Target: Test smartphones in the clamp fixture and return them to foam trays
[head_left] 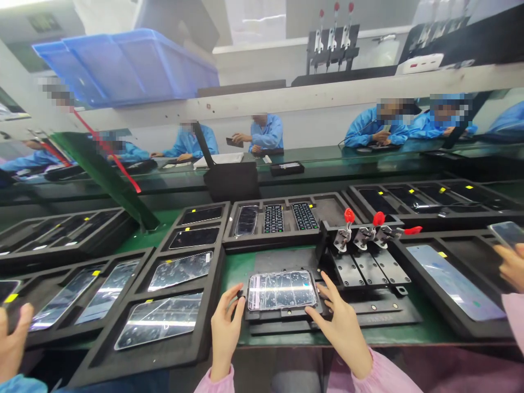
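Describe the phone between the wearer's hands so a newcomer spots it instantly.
On the green workbench, find the black fixture with three red-tipped toggle clamps. Left of those clamps, a glossy phone lies between the left hand and right hand. Unlike the phones in the foam tray at left, it sits on the fixture.
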The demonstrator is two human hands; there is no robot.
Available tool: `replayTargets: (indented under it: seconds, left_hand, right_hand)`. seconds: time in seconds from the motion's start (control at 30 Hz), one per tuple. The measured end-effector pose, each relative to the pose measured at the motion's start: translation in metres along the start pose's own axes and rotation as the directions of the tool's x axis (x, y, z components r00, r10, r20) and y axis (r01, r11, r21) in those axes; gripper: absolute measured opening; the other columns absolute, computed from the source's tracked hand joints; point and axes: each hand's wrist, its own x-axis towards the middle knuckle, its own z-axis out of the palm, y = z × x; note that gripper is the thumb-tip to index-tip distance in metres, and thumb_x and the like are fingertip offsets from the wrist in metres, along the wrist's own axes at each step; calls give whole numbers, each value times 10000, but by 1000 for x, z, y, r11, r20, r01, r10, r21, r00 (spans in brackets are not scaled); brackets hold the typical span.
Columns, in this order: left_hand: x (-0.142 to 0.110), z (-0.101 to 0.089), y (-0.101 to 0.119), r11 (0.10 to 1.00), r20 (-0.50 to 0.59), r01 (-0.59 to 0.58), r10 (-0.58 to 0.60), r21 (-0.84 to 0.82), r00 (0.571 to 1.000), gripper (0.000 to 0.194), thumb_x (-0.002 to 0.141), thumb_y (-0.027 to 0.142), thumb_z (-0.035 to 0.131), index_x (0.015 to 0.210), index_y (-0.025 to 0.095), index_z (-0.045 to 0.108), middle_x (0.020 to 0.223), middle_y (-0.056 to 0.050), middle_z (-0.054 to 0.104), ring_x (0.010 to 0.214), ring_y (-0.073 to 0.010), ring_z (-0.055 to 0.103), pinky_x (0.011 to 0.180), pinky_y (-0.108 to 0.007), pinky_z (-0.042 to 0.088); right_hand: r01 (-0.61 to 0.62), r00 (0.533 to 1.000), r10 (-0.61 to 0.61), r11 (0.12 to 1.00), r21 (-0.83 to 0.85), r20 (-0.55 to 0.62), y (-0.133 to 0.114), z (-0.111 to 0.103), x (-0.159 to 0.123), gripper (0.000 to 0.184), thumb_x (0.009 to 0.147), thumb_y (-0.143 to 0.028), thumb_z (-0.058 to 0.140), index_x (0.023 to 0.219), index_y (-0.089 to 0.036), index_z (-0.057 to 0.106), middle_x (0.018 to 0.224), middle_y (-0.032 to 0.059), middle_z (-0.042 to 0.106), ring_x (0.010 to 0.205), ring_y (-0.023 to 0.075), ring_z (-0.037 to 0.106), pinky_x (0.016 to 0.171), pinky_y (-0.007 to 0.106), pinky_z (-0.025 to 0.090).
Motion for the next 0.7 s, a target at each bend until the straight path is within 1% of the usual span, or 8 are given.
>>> replayTargets:
  seconds: [0.1, 0.2, 0.33, 0.43, 0.5, 0.57, 0.63, 0.7]
  left_hand:
    - [0, 1, 0, 1000, -3, -4, 3, -13, 1000, 320, 783, 360, 583, 1047, 180, 581, 1135, -107, 617, 1107, -228, 555, 965, -404, 440]
    - [0, 2, 4, 1000, -23, -11, 11, -8, 1000, 325, 770, 378, 595, 1024, 175, 596, 1114, -108, 631, 1088, -234, 571, 953, -403, 452]
    - [0, 4, 7, 1000, -56, -10, 11, 15, 998, 345, 754, 404, 606, 1005, 168, 611, 1080, -110, 652, 1048, -240, 600, 932, -396, 472]
    - [0, 8, 7, 999, -58, -3, 5, 34, 998, 336, 760, 407, 600, 990, 162, 610, 1058, -110, 663, 1034, -239, 612, 938, -400, 468]
    - [-1, 16, 9, 999, -16, -15, 15, 49, 1000, 320, 774, 388, 590, 1000, 162, 601, 1053, -110, 667, 1014, -234, 623, 933, -400, 474]
    - [-3, 27, 15, 996, 73, -50, 44, 74, 996, 296, 796, 357, 566, 1026, 173, 588, 1058, -104, 669, 1000, -224, 631, 920, -391, 486]
    - [-5, 41, 26, 990, 181, -99, 80, 98, 980, 281, 822, 326, 531, 1066, 191, 568, 1071, -89, 670, 1008, -211, 628, 919, -378, 487]
    - [-7, 55, 37, 984, 271, -139, 105, 110, 957, 290, 834, 310, 508, 1102, 212, 552, 1081, -70, 671, 1027, -203, 620, 926, -370, 479]
  right_hand:
    - [-26, 992, 20, 998, -50, -124, 4, 4, -8, 606, 788, -381, 570, 1325, -236, 330, 940, 5, 646, 843, 138, 630, 762, 279, 538]
    - [2, 979, -23, 994, -105, -202, 3, 5, -11, 478, 822, -356, 531, 1265, -231, 402, 803, -23, 636, 729, 119, 613, 733, 270, 518]
    - [52, 957, -84, 991, -120, -278, -9, 8, -6, 406, 839, -294, 514, 1229, -216, 432, 745, -29, 614, 678, 112, 590, 724, 265, 489]
    - [167, 923, -196, 979, -113, -331, -26, 16, -3, 427, 835, -228, 523, 1247, -212, 414, 763, -18, 607, 728, 119, 588, 773, 282, 468]
    - [281, 902, -300, 954, -105, -310, -39, 23, -4, 425, 829, -175, 522, 1240, -214, 420, 771, -10, 605, 742, 121, 580, 766, 285, 461]
    - [368, 886, -382, 924, -103, -262, -47, 29, -7, 401, 821, -136, 519, 1208, -211, 446, 753, -5, 602, 713, 122, 568, 715, 282, 459]
    - [410, 872, -426, 905, -115, -242, -50, 29, -11, 378, 808, -115, 527, 1172, -205, 471, 740, -1, 607, 678, 125, 555, 670, 281, 452]
    - [412, 860, -434, 901, -135, -268, -46, 24, -14, 371, 795, -106, 542, 1150, -196, 481, 740, 3, 617, 661, 125, 550, 647, 279, 447]
